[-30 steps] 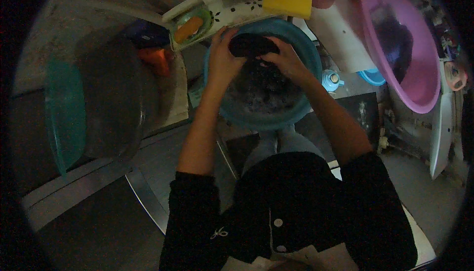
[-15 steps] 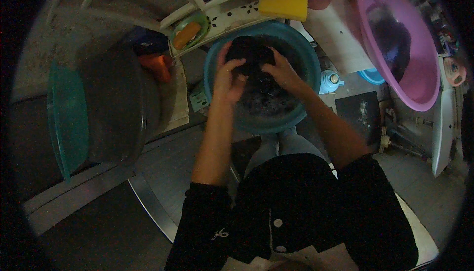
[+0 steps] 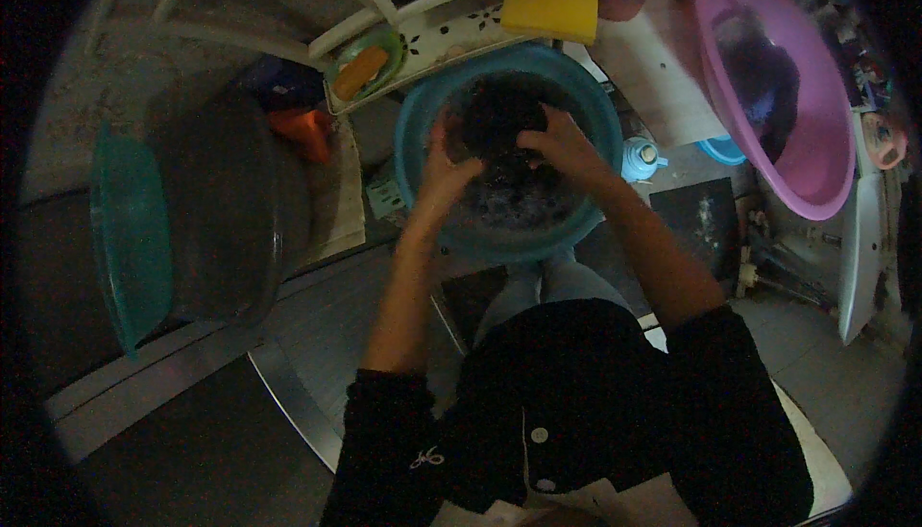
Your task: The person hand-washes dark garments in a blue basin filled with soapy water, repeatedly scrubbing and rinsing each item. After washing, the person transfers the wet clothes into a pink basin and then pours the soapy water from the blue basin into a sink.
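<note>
1. Left hand (image 3: 445, 181), right hand (image 3: 574, 154) and the dark bundle (image 3: 501, 109) between them have shifted slightly toward the person's black shirt (image 3: 615, 383) over the last second.
2. Left hand: blurred, at the bundle's left edge, fingers curved, thumb apart. I cannot tell whether it grips.
3. Right hand: fingers and thumb bent narrowly onto the bundle's right side, holding it.
4. Around both hands: blue-green basin (image 3: 411, 138); pale suds (image 3: 519, 210) on dark liquid, nearer the wrists.
5. Right of right hand, just outside the basin: light-blue container (image 3: 637, 160).
6. Beyond the fingertips: yellow block (image 3: 549, 11); left of it, orange piece (image 3: 361, 73) in a green dish (image 3: 392, 54).
7. Well right of right hand: pink tub (image 3: 828, 157), dark contents.
8. Far left of left hand: teal tub (image 3: 134, 239).
</note>
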`<act>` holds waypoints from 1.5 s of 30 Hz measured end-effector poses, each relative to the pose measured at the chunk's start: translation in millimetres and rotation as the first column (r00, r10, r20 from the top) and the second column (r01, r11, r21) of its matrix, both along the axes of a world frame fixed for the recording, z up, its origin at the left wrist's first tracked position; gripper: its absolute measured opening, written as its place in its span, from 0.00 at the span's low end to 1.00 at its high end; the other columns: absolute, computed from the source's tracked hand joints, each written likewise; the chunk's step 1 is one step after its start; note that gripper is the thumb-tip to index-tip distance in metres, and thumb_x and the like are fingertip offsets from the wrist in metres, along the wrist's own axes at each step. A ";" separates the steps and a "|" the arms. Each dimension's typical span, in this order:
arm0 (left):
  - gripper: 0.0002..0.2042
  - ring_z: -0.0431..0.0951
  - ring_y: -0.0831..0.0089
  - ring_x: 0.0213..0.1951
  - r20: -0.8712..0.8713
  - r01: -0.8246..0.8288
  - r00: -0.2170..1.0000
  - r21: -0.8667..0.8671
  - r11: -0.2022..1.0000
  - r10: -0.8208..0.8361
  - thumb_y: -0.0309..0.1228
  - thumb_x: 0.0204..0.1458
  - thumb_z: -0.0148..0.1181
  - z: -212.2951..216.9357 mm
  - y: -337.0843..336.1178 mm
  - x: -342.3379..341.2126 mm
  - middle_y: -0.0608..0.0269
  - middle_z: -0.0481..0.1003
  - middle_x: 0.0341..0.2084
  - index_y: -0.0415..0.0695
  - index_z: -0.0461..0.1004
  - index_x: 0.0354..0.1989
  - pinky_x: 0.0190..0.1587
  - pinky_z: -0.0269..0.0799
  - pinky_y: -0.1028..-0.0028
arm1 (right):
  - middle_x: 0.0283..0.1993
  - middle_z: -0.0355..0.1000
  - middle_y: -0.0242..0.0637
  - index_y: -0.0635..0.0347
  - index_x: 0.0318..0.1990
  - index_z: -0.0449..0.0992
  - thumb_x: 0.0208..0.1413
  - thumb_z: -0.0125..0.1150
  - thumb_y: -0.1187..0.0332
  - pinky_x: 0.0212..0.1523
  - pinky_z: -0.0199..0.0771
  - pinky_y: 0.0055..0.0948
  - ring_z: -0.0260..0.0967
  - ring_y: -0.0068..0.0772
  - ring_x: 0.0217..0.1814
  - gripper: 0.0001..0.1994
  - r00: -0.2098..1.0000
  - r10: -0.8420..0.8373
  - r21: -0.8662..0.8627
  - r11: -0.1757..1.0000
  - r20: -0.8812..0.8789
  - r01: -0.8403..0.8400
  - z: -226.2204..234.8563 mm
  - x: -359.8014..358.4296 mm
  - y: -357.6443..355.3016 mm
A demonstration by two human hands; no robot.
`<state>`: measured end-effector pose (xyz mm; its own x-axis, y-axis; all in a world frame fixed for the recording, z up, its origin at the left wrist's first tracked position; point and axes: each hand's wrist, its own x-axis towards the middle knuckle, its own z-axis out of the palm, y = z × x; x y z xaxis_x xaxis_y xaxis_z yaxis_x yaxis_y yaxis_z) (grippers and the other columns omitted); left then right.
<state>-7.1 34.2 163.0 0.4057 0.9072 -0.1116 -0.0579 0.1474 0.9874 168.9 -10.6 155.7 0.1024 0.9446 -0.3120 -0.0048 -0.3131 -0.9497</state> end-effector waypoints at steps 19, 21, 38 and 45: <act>0.19 0.56 0.57 0.52 -0.386 0.009 0.909 0.396 0.918 0.158 0.30 0.41 0.43 -26.9 -23.5 20.5 0.53 0.61 0.44 0.42 0.63 0.45 0.58 0.45 0.63 | 0.43 0.65 0.38 0.59 0.37 0.70 0.43 0.58 0.72 0.46 0.63 0.35 0.61 0.36 0.46 0.11 0.901 0.433 -0.043 0.901 0.044 -0.431 -37.5 -39.9 -34.4; 0.19 0.56 0.57 0.52 -0.542 0.180 0.836 0.422 0.888 0.088 0.33 0.42 0.43 -21.8 -21.5 10.0 0.53 0.60 0.45 0.43 0.63 0.46 0.58 0.44 0.62 | 0.44 0.63 0.39 0.62 0.37 0.70 0.44 0.57 0.74 0.43 0.65 0.35 0.63 0.36 0.44 0.11 0.891 0.454 -0.101 0.886 -0.013 -0.453 -38.1 -45.8 -37.5; 0.13 0.69 0.71 0.36 -0.193 0.218 0.936 -0.340 0.915 -0.295 0.35 0.43 0.57 3.8 23.4 -10.9 0.61 0.70 0.35 0.44 0.69 0.36 0.41 0.65 0.72 | 0.29 0.62 0.37 0.64 0.32 0.67 0.43 0.57 0.73 0.21 0.59 0.23 0.59 0.25 0.26 0.09 0.117 -0.074 -0.113 0.924 -0.990 -0.365 -30.4 -87.3 -17.9; 0.10 0.69 0.73 0.32 -0.533 0.280 0.836 0.211 0.937 -0.130 0.34 0.44 0.55 -29.5 12.8 6.3 0.63 0.70 0.29 0.42 0.69 0.32 0.37 0.63 0.76 | 0.27 0.66 0.33 0.61 0.34 0.69 0.41 0.58 0.69 0.22 0.63 0.20 0.63 0.23 0.26 0.11 0.960 0.086 -0.185 0.973 -0.266 -0.138 -38.4 -93.1 -22.0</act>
<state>-0.8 47.0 133.6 0.5403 0.8334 -0.1163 0.4587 -0.1759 0.8710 75.8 -32.6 117.2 -0.1077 0.8612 -0.4967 -0.1917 -0.5083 -0.8396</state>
